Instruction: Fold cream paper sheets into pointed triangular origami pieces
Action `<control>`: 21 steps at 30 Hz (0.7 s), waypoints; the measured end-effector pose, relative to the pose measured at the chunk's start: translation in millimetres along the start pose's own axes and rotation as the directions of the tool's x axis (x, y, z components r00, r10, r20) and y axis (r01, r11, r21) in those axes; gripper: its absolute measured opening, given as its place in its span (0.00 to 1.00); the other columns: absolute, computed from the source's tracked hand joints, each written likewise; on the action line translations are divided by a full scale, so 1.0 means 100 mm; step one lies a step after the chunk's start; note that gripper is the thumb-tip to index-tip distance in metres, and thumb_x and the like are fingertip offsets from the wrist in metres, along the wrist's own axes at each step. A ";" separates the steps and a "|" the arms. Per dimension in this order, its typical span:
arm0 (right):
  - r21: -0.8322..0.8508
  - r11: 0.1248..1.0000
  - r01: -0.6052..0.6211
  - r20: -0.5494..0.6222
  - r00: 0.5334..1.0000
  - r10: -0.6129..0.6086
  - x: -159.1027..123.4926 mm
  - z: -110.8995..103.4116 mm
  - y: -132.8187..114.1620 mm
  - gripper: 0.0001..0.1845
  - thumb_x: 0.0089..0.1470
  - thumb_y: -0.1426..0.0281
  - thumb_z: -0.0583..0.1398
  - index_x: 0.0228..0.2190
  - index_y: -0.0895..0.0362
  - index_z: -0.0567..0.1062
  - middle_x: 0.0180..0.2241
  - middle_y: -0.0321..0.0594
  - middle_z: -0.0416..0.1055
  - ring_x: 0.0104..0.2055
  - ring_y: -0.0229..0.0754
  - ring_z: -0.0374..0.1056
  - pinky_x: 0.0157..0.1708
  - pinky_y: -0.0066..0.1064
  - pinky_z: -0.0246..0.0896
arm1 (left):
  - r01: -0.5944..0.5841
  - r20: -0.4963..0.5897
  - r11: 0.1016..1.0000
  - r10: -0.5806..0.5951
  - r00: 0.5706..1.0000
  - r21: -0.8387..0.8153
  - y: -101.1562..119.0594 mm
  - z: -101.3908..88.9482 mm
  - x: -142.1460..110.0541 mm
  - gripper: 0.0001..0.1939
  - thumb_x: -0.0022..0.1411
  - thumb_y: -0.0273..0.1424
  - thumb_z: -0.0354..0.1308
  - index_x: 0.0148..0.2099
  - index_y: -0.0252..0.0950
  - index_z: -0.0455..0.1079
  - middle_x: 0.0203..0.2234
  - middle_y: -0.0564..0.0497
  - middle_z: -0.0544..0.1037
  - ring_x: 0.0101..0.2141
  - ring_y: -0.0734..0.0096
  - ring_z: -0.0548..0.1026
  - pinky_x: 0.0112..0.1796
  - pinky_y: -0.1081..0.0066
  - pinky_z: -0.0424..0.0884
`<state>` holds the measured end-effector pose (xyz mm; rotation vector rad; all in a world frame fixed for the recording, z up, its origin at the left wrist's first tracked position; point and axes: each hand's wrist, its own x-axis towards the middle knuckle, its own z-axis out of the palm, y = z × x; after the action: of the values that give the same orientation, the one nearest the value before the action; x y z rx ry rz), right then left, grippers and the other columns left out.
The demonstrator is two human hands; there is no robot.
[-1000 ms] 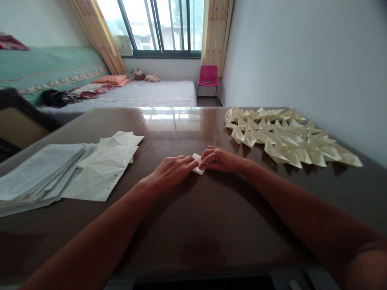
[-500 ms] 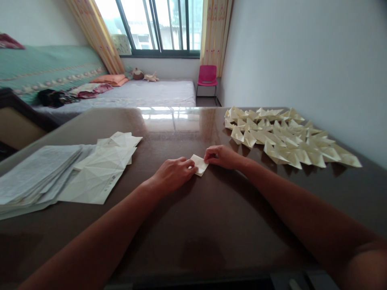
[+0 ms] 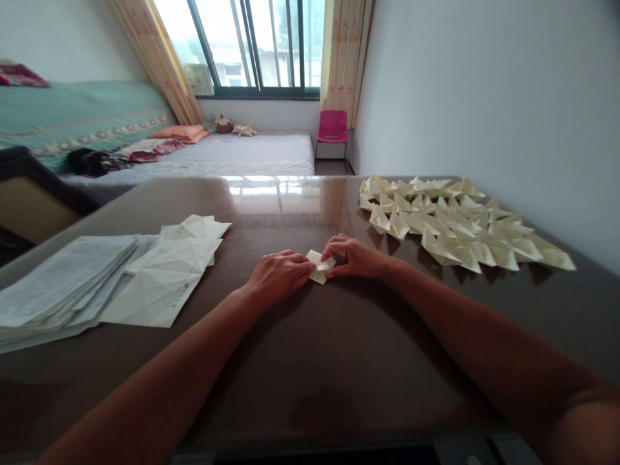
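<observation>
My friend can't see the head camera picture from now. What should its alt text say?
Two bare hands, left and right, work a small folded paper on a shiny brown table. Creased sheets lie to the left, rows of folded paper shapes to the right, and a bed stands beyond.
</observation>
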<state>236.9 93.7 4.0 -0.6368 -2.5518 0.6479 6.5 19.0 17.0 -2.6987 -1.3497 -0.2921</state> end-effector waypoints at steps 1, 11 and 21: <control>-0.017 1.000 0.019 -0.003 1.000 -0.019 0.01 0.02 0.00 0.12 0.49 0.63 0.66 0.36 0.55 0.78 0.36 0.41 0.71 0.40 0.41 0.66 0.42 0.31 0.61 | 0.013 -0.002 1.000 -0.013 1.000 -0.021 0.00 0.00 0.00 0.14 0.66 0.37 0.48 0.45 0.48 0.74 0.38 0.54 0.79 0.36 0.68 0.73 0.30 0.72 0.63; -0.024 0.996 -0.081 -0.029 0.996 0.081 0.08 0.11 0.01 0.10 0.59 0.68 0.57 0.31 0.58 0.77 0.30 0.40 0.72 0.34 0.38 0.66 0.38 0.29 0.58 | 0.260 0.054 0.910 -0.256 0.965 -0.323 -0.13 0.09 0.02 0.12 0.62 0.38 0.52 0.39 0.44 0.77 0.36 0.53 0.80 0.35 0.68 0.75 0.37 0.72 0.67; -0.185 0.892 -0.413 -0.150 0.909 0.390 0.12 0.26 -0.10 0.09 0.57 0.63 0.58 0.37 0.55 0.70 0.31 0.38 0.72 0.33 0.38 0.65 0.32 0.27 0.53 | 0.438 0.075 0.839 -0.439 0.895 -0.322 -0.04 0.14 0.07 0.14 0.64 0.39 0.49 0.49 0.43 0.67 0.33 0.54 0.79 0.33 0.66 0.76 0.34 0.70 0.66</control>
<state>210.9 83.4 -7.4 -1.2640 -2.4205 0.4522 8.9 29.6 4.8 -2.5848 -2.0866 -0.6119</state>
